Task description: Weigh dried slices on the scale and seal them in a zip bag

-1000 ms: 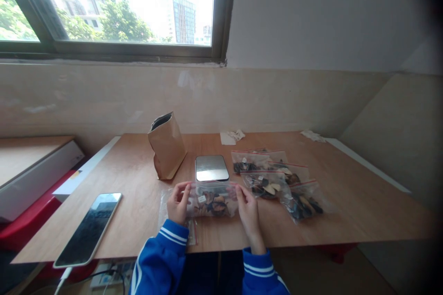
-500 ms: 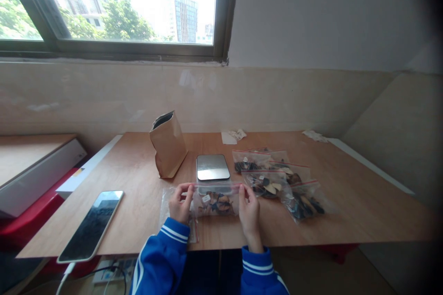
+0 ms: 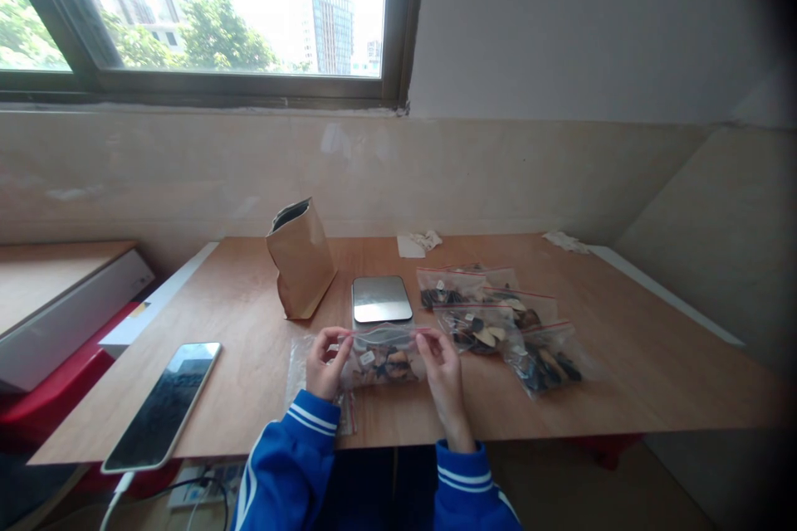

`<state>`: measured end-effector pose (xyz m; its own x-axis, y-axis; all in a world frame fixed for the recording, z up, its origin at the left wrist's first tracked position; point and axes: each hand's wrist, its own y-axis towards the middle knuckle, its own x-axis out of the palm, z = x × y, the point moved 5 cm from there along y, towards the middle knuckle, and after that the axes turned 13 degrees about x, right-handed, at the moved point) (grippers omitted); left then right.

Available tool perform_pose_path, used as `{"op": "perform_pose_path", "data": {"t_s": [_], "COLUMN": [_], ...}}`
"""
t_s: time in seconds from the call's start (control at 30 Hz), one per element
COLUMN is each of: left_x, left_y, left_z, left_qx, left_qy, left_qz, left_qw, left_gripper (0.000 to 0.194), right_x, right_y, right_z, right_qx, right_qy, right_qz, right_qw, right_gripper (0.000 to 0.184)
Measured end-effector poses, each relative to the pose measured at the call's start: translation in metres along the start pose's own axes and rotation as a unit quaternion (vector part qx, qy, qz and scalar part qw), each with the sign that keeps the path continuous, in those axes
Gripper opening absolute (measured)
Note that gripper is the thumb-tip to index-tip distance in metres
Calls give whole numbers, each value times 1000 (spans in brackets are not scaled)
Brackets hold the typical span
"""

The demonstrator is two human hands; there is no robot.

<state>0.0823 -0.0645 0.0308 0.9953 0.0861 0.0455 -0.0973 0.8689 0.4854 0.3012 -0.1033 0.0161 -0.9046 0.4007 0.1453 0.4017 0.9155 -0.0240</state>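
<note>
Sealing step, judged: left hand [image 3: 325, 365] and right hand [image 3: 441, 361] pinched on bag [image 3: 383, 357] top corners over counter [image 3: 249, 323]; next needs zip pressed closed along strip.

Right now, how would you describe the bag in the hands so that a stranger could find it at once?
On the wooden table, look at the near edge, just in front of the flat silver scale. The clear zip bag of dark pieces is there. Unlike the filled bags lying to its right, it is pinched by the left hand and right hand.
</note>
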Motion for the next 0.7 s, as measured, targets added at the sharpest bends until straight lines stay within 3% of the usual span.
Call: {"op": "perform_pose_path", "data": {"t_s": [0.23, 0.43, 0.7], "left_x": [-1, -2, 6], "left_y": [4, 4, 2], "left_z": [-3, -5, 2], "left_qx": [-29, -9, -28], "left_qy": [-28, -21, -62], "left_qz": [-10, -5, -40], "left_qw": [999, 1000, 997], "left_gripper": [25, 22, 32], "right_x": [-6, -9, 2], "right_y": [5, 6, 2], "right_z": [10, 12, 11], "right_qx": [18, 18, 59], "right_qy": [37, 50, 100], "right_qz": [25, 38, -34], "right_qw": [999, 998, 993], "right_gripper": [30, 28, 28]}}
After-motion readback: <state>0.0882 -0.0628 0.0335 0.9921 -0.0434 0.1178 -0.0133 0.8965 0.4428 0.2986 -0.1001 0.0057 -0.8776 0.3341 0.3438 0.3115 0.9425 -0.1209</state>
